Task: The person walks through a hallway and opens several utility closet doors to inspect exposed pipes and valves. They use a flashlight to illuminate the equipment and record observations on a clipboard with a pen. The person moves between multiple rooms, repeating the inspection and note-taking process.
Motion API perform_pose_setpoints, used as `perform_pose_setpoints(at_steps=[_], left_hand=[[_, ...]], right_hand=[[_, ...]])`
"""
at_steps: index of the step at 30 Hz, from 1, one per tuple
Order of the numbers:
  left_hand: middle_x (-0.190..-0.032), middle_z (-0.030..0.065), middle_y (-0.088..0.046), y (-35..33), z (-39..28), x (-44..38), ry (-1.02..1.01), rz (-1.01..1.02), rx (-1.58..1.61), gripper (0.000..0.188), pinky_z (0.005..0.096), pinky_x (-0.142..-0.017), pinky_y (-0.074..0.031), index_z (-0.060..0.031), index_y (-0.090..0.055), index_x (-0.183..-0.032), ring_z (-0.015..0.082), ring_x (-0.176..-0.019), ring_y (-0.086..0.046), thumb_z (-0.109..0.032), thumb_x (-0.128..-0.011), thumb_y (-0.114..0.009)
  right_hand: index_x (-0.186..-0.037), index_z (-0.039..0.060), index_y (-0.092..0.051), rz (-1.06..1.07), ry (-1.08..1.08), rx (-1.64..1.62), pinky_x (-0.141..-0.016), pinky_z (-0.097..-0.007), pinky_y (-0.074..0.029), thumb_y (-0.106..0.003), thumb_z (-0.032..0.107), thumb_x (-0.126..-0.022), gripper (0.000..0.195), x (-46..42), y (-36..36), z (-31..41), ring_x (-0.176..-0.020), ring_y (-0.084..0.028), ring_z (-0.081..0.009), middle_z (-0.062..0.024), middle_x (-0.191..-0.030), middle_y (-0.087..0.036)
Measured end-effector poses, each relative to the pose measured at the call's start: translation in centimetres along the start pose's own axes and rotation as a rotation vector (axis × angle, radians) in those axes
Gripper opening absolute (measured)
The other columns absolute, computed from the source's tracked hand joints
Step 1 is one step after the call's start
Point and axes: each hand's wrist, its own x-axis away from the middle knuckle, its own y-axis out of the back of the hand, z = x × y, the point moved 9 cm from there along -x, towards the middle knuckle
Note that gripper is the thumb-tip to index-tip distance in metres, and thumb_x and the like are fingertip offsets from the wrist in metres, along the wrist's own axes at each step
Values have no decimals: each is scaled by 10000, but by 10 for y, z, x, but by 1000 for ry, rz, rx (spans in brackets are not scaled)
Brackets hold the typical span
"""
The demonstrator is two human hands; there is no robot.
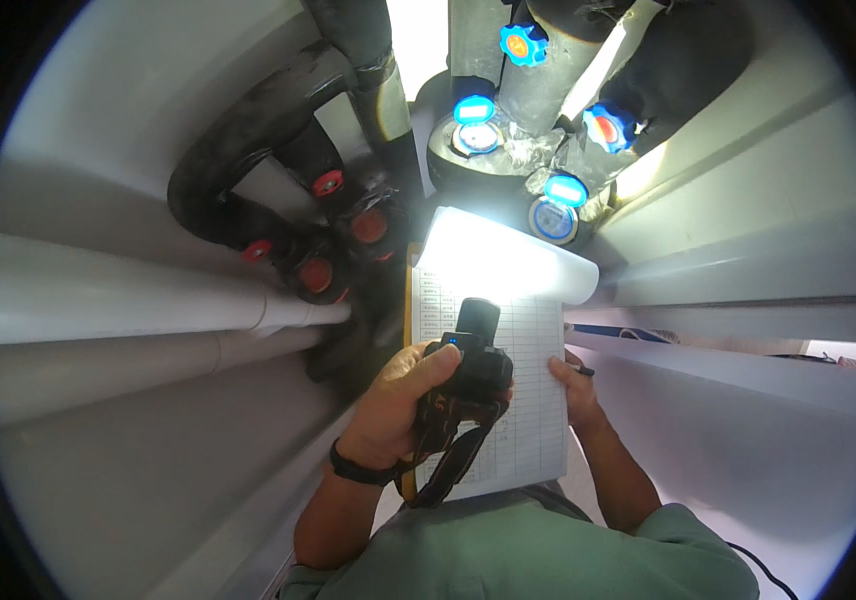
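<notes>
My left hand point(407, 397) is wrapped around a black headlamp or flashlight point(477, 360) with a dangling strap point(460, 465), its thumb resting on top. A bright beam from it falls on a curled-back sheet of paper point(506, 251). Below the light lies a clipboard point(410, 322) bearing a printed table form point(536, 420) with rows of writing. My right hand point(578, 386) grips the form and board at the right edge, and a dark pen point(581, 370) sticks out between its fingers. Part of the form is hidden behind my left hand and the light.
Two round meters with raised blue lids, one upper point(477, 139) and one lower point(554, 219), sit among insulated pipes point(233, 150). Blue valve handwheels point(524, 45) are above them. Red-capped fittings point(315, 274) stand left. White pipes point(120, 292) run along the left wall; a pale panel point(735, 435) stands right.
</notes>
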Motion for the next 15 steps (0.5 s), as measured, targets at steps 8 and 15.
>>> perform_pose_setpoints(at_steps=[8,15], left_hand=[[-937,48,-621,32,13,65,-176,-315,-773,246,231,-687,-521,-8,-625,-957,73,-774,-596,-174,-826,-751],[-1201,80,-447,45,66,150,-418,-361,-893,434,291,-860,-507,36,-646,-1015,150,-1061,-530,-276,-754,-797]], right_hand=[[-1254,-68,-573,-139,181,391,-856,-321,-515,-584,252,-939,449,49,-3,8,-976,-648,-231,-181,-1100,-670],[-1185,-81,-602,-106,277,378,-817,-294,-498,-607,312,-932,468,113,-17,-13,-914,-637,-199,-162,-1027,-676]])
